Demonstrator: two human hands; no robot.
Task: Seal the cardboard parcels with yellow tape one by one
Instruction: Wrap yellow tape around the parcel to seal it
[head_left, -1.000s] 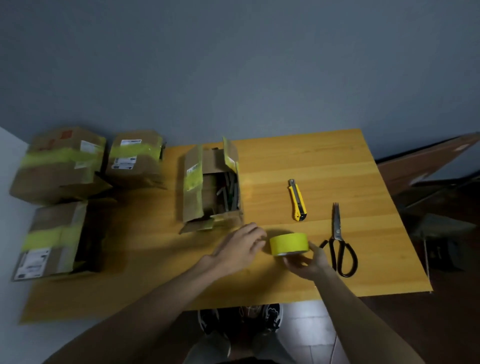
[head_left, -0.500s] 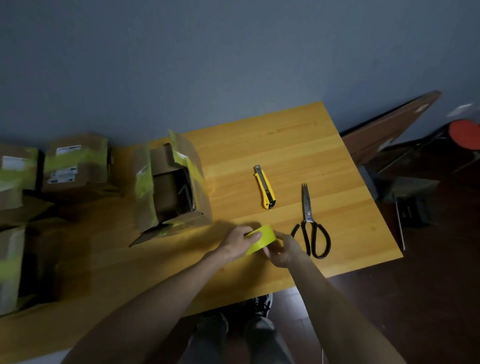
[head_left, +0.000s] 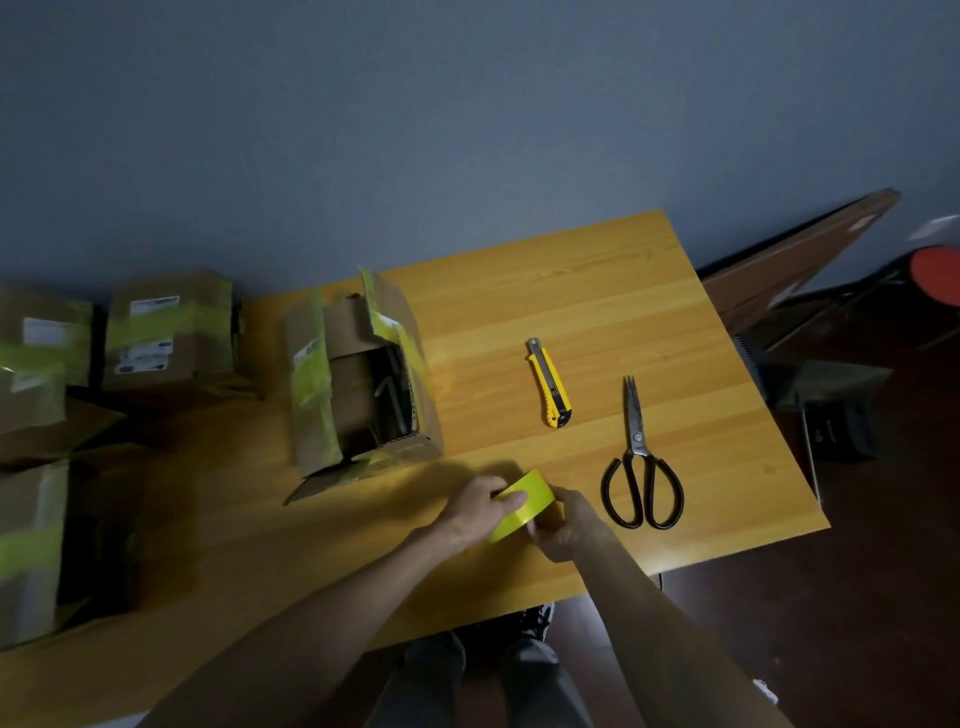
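We are gripping the tilted yellow tape roll (head_left: 527, 499) with both hands, the left hand (head_left: 472, 512) curling its fingers round one side and the right hand (head_left: 569, 525) clasping the other, the open cardboard parcel (head_left: 353, 374) standing beyond the left fingertips.

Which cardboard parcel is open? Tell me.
The parcel just left of the utility knife: its flaps stand up and its inside shows. The parcels at the far left look taped shut.
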